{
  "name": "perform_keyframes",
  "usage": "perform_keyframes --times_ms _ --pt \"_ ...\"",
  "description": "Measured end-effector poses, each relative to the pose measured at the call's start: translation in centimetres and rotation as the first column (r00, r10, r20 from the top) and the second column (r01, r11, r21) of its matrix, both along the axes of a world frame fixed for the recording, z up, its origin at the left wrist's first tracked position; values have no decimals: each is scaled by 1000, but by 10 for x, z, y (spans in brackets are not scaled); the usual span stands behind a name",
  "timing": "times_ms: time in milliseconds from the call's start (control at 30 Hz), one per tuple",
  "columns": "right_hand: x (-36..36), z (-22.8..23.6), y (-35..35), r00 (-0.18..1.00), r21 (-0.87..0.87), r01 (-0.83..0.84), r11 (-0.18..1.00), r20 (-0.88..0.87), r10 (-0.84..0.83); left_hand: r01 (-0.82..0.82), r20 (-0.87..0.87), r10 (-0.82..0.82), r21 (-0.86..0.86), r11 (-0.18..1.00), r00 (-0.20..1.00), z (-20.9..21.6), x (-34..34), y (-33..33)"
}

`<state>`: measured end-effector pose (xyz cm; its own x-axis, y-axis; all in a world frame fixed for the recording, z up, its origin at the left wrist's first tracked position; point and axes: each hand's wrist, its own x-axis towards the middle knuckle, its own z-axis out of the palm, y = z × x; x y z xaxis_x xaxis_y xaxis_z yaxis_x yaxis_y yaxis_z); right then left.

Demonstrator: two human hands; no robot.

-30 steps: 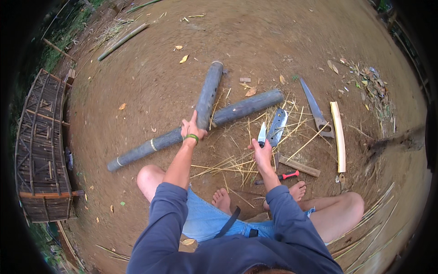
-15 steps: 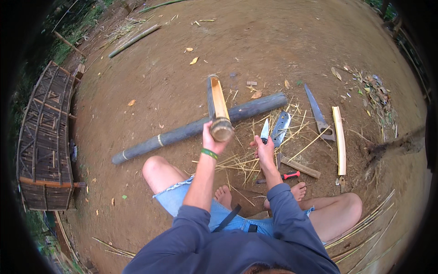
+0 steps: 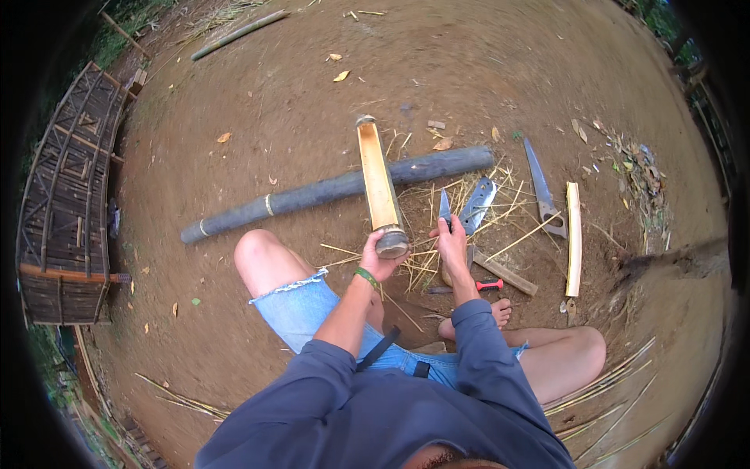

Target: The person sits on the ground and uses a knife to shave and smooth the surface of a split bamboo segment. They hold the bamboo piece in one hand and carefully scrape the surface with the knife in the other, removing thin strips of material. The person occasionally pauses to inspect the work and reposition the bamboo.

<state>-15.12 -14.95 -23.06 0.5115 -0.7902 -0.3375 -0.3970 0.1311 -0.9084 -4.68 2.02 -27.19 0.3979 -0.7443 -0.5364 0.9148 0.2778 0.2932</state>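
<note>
The person sits on bare earth with knees spread. The left hand (image 3: 380, 258) grips the near end of a split bamboo half (image 3: 379, 184), fingers wrapped around its cut end; the piece points away, its pale inner face turned up, its far part crossing over a long dark bamboo pole (image 3: 336, 190) that lies across the ground. Just to the right, the right hand (image 3: 451, 242) holds a small knife (image 3: 444, 209), fingers closed around the handle and the blade pointing away. A broad chopping blade (image 3: 478, 205) lies just right of the knife among scattered bamboo slivers. Farther right lie a handsaw (image 3: 541, 187) and a pale bamboo strip (image 3: 574, 238). A red-handled tool (image 3: 486, 285) rests near the right foot. A woven bamboo frame (image 3: 66, 211) stands at the far left.
</note>
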Motion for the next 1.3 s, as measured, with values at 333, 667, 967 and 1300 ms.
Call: perform_keyframes --times_ms 333,667,967,1300 --pt "-4 6 -21 997 -278 -55 959 -69 37 207 158 -267 316 926 951 8 -27 11" --pt "-10 30 -29 770 -561 -638 527 -468 434 94 207 -201 434 896 958 -17 -31 12" --pt "-43 44 -26 450 -508 -856 94 -644 619 54 466 -368 560 827 804 12 -38 2" --pt "-74 122 30 497 -450 -844 293 -449 743 -145 592 -702 795 589 396 149 -36 59"
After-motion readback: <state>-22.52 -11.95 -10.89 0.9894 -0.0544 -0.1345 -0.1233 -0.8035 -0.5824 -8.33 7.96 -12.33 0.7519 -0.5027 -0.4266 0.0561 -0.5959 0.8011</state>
